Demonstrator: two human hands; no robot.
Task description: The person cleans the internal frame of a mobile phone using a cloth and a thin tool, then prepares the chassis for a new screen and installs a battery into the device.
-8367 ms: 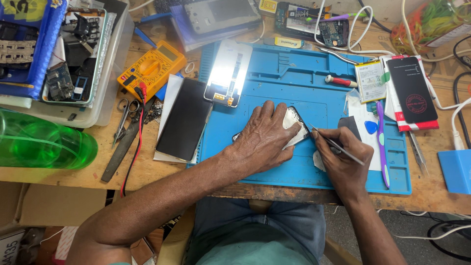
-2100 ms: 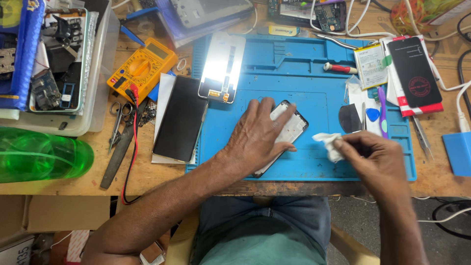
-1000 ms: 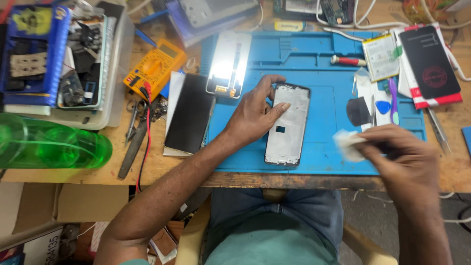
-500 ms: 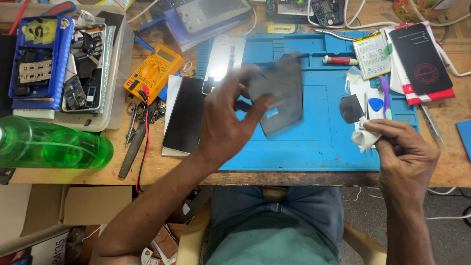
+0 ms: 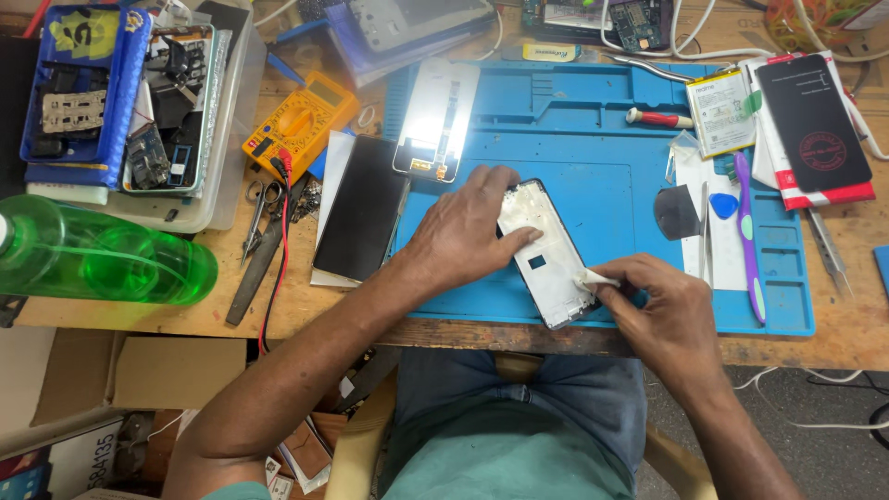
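We press our left hand (image 5: 463,236) flat on the upper half of a phone frame (image 5: 548,255), fingers spread and the thumb reaching across its pale inner face; the grip is a holding-down rather than a closed grasp. The frame lies tilted on the blue work mat (image 5: 593,139), just below the mat's middle, its lower end pointing toward five o'clock and close to the near edge of the desk (image 5: 278,296).

Our right hand (image 5: 662,310) comes in from four o'clock, its fingertips pressed together and pinching a small white wad (image 5: 593,278) against the frame's lower right edge.

At twelve o'clock from the left hand a white backlight panel (image 5: 435,116) lies on the mat's top left corner. At nine o'clock a black phone screen (image 5: 361,208) rests on white paper, half off the mat. Farther out at ten o'clock sits a yellow multimeter (image 5: 301,125), its red lead running down the desk past a pair of pliers (image 5: 255,264). A green plastic bottle (image 5: 102,264) lies on its side at the far nine o'clock edge, below a clear tray of parts (image 5: 199,199).

At three o'clock from the frame we see a dark plectrum-shaped pry tool (image 5: 678,211), a blue pick (image 5: 724,205) and a purple toothbrush (image 5: 746,236). At two o'clock lie a red-handled screwdriver (image 5: 657,118), a phone battery (image 5: 720,111) and a black phone back (image 5: 815,120).
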